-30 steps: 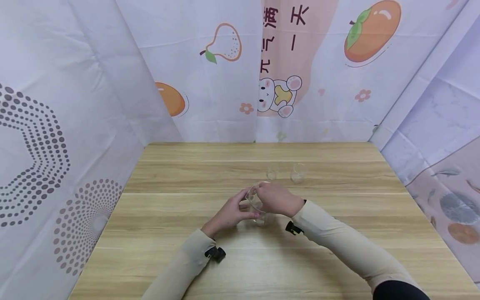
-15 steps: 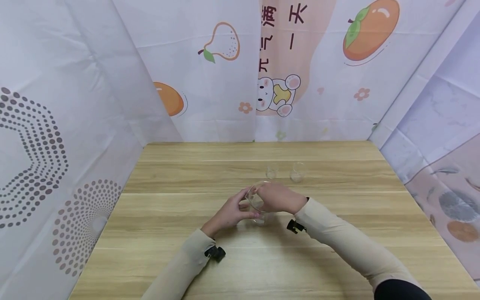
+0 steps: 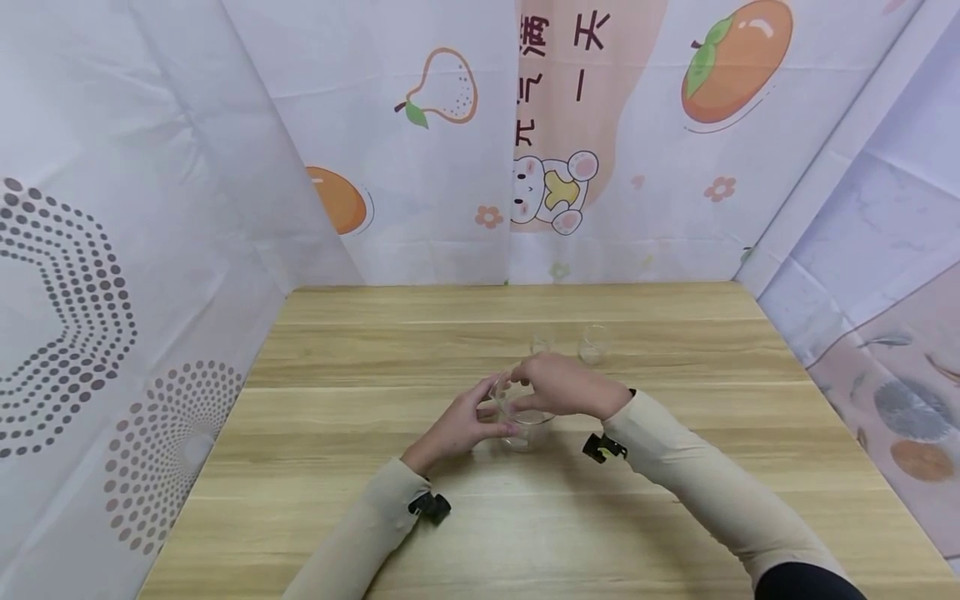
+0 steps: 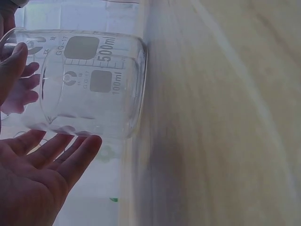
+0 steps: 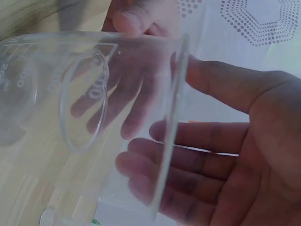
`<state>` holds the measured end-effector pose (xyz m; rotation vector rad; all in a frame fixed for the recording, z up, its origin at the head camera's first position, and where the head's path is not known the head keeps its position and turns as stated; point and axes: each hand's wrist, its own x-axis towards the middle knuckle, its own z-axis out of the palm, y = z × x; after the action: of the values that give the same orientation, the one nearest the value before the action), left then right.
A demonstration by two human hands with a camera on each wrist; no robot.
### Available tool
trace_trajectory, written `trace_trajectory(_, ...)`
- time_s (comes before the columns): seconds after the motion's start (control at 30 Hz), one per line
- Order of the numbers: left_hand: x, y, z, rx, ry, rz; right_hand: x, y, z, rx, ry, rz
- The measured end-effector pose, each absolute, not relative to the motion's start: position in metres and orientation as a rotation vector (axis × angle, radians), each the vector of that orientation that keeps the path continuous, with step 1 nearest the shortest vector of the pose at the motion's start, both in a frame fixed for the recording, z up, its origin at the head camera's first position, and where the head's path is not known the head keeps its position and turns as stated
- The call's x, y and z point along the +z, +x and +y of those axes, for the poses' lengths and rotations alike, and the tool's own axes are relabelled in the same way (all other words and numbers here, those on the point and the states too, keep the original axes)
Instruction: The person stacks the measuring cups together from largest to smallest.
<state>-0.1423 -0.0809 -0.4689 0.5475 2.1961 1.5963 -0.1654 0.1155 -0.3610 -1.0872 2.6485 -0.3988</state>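
A clear glass beaker (image 4: 81, 47) marked 500ml stands upright on the wooden table, with a smaller 100ml beaker (image 4: 100, 81) inside it near the bottom. The left hand (image 3: 463, 423) grips the big beaker's side, its thumb in front and its fingers behind. At the rim is the right hand (image 3: 567, 386), above and to the right of the small beaker. In the right wrist view its fingers (image 5: 197, 157) are loosely extended around the rim (image 5: 170, 150), apart from the small beaker. Because of the clear glass, I cannot tell which of them touch the rim.
Two smaller glass vessels stand behind the hands on the wooden table (image 3: 375, 350): a tiny one (image 3: 541, 343) and a larger beaker (image 3: 593, 346) to its right. Printed curtains (image 3: 442, 192) hang along the back and both sides.
The right hand has let go of the small beaker and drawn up and right from inside the big beaker to its rim. The left hand has stayed in place.
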Motion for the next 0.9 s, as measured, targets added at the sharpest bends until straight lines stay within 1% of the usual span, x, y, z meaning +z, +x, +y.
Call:
trace_trajectory(0.33,-0.4658,-0.1416,-0.0811,1.560,0.565,2.220,-0.3542,-0.1652,0.1180,-0.436,-1.170,2.699)
trace_trajectory(0.9,-0.4657,-0.1459,-0.0753,1.491,0.614,2.317,-0.3522,-0.1734,0.1231,-0.490,-1.174,2.724)
